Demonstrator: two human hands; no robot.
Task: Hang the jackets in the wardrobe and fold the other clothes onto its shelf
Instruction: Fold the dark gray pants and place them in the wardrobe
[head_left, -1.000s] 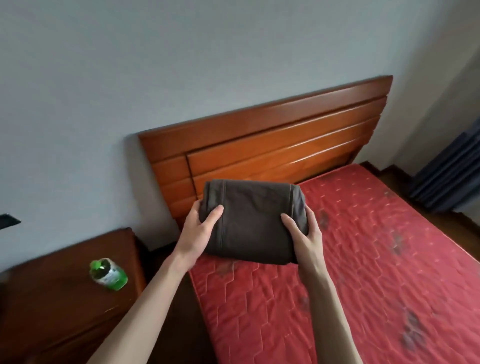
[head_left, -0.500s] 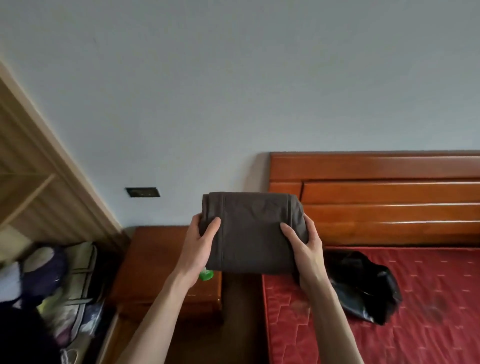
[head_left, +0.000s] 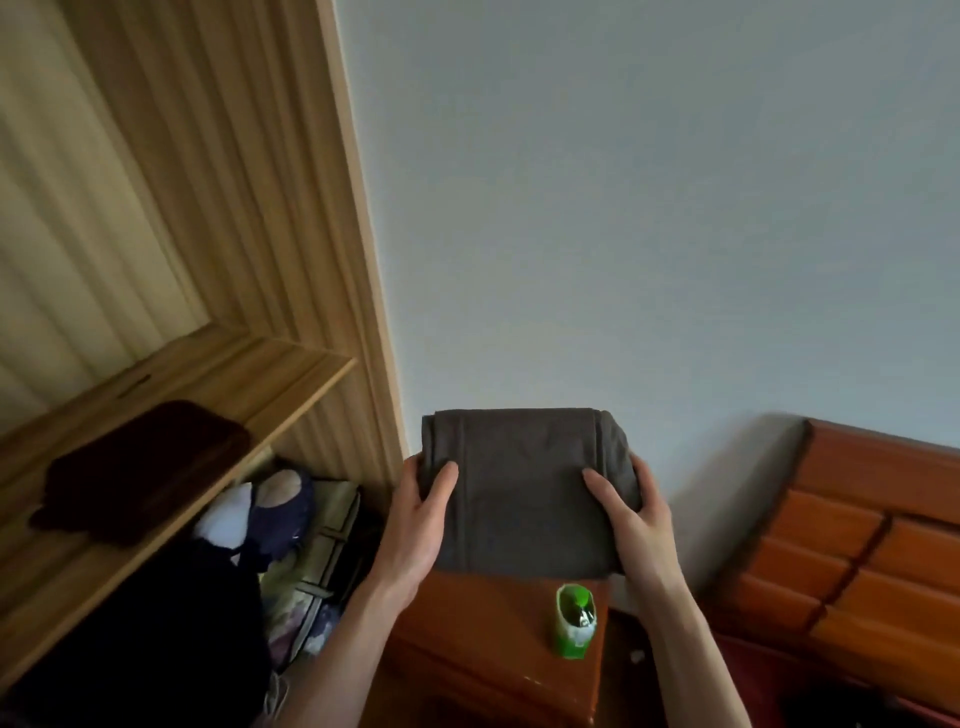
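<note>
A folded dark grey garment (head_left: 524, 493) is held flat in front of me at chest height. My left hand (head_left: 418, 525) grips its left edge and my right hand (head_left: 636, 525) grips its right edge, thumbs on top. The open wooden wardrobe (head_left: 332, 218) stands to the left. Its shelf (head_left: 291, 379) carries one folded dark maroon garment (head_left: 140, 467). The grey garment hangs over the bedside table, to the right of the wardrobe's side panel.
A brown bedside table (head_left: 483, 639) with a green bottle (head_left: 574, 621) stands below my hands. The wooden headboard (head_left: 857, 545) is at the right. Under the shelf lie dark clothes (head_left: 156, 639) and bags (head_left: 311, 561). A pale wall fills the background.
My view has swung left from the bed to the wardrobe. The grey garment stays in both hands. The shelf with the maroon garment has come into view.
</note>
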